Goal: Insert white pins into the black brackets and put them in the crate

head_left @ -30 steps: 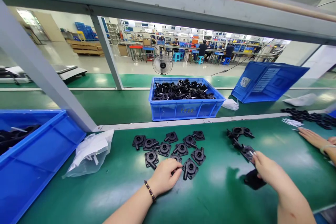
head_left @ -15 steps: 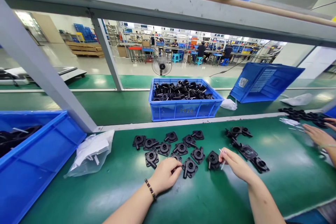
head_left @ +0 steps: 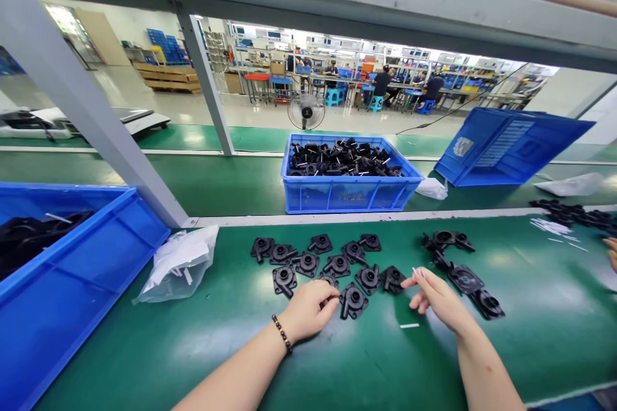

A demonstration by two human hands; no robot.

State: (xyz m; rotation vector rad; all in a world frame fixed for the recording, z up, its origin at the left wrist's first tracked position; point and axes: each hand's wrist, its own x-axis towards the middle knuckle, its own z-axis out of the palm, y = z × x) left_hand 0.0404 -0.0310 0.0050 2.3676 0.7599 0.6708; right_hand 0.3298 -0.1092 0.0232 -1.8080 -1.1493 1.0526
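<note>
Several black plastic housings (head_left: 353, 300) lie in a loose cluster on the green table (head_left: 337, 372). My left hand (head_left: 312, 309), with a beaded bracelet at the wrist, rests at the cluster's lower edge, its fingers curled over a part; what they hold is hidden. My right hand (head_left: 431, 294) is beside the rightmost housing (head_left: 393, 279), a small white pin (head_left: 414, 271) between thumb and index finger, the other fingers loosely bent. Another white pin (head_left: 409, 326) lies on the table just below this hand. Further black parts (head_left: 465, 279) lie to its right.
A blue bin of black parts (head_left: 351, 196) stands behind; another blue bin (head_left: 87, 282) is at left beside a plastic bag (head_left: 180, 263). An empty blue bin (head_left: 511, 148) lies tipped at right. A person's hand (head_left: 611, 252) shows at the right edge.
The rightmost housing has moved left and up against the cluster. A white pin now lies on the table below my right hand. The other person's hands have drawn back rightward. The view has shifted slightly.
</note>
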